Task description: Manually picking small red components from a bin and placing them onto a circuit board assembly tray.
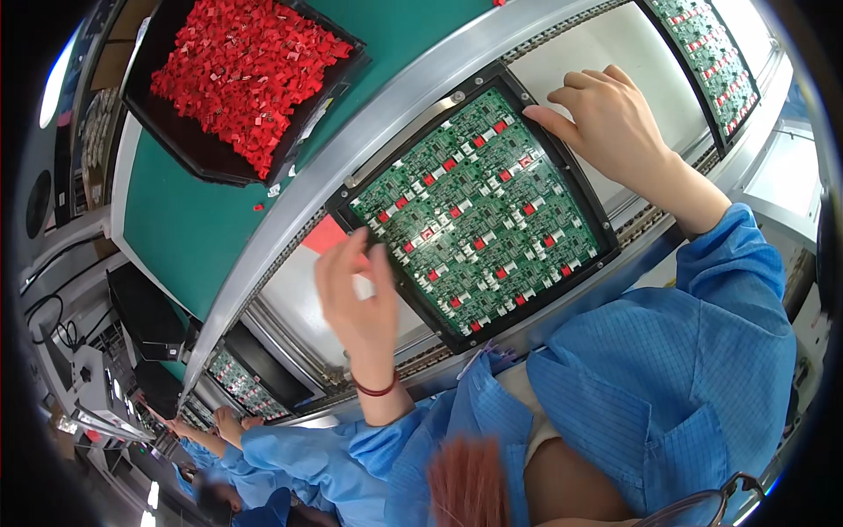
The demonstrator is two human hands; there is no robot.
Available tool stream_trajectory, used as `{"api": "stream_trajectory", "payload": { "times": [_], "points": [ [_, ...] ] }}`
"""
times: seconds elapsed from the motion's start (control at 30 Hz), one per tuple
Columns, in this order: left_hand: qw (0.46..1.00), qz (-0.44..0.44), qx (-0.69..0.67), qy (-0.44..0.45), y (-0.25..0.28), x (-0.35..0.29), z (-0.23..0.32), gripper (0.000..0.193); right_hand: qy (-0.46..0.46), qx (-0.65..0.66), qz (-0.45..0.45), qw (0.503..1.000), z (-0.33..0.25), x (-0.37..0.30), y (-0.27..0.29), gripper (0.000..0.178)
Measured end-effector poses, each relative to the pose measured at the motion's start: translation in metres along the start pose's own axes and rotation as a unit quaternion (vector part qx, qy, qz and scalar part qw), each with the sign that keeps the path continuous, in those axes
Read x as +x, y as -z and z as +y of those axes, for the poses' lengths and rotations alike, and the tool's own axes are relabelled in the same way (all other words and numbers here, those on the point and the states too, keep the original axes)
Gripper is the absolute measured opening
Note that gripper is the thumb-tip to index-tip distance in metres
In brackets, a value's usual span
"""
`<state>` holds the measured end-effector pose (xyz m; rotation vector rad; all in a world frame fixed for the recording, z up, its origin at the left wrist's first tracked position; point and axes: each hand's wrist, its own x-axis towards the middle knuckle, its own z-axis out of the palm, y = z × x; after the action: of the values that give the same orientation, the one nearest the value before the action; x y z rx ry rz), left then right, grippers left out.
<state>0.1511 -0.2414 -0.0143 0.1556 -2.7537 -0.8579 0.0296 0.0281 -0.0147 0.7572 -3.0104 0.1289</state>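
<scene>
In front of me, a black frame point(413, 303) holds a panel of green circuit boards point(479, 215) with rows of small red and white connectors. My left hand point(356, 303) hovers at the frame's left edge, slightly blurred, thumb and fingers apart; nothing shows in it. My right hand point(610, 114) is at the far right side of the frame, its thumb stretched to the frame's edge. The other fingers bend loosely over the conveyor, with no thing seen in them. Partly behind my left hand lies a flat red piece point(327, 235).
A black bin point(206, 167) heaped with small red connectors point(250, 70) stands on the green bench point(176, 228). Conveyor chains point(562, 35) run along both sides of the frame. Another framed panel point(711, 61) sits at upper right. At lower left, another person's hands point(230, 426) are near more boards point(241, 386).
</scene>
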Motion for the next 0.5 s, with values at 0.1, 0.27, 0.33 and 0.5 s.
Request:
{"api": "stream_trajectory", "payload": {
  "times": [0.1, 0.27, 0.33, 0.5],
  "points": [
    [0.996, 0.062, 0.014, 0.068, 0.017, 0.003, -0.035, 0.014, 0.015, 0.053, -0.033, 0.998, -0.001, 0.003, -0.004, 0.036],
    [0.979, -0.078, 0.02, 0.188, 0.003, -0.013, -0.091, 0.013, -0.046, 0.148, -0.081, 0.985, -0.008, 0.008, -0.003, 0.034],
    [0.966, -0.174, 0.008, 0.19, -0.013, -0.014, -0.101, 0.017, -0.047, 0.125, -0.08, 0.988, -0.007, 0.006, -0.012, 0.033],
    [0.957, -0.208, -0.049, 0.195, -0.023, -0.014, -0.107, 0.013, -0.065, 0.11, -0.099, 0.987, -0.01, 0.01, -0.007, 0.03]
  ]
}}
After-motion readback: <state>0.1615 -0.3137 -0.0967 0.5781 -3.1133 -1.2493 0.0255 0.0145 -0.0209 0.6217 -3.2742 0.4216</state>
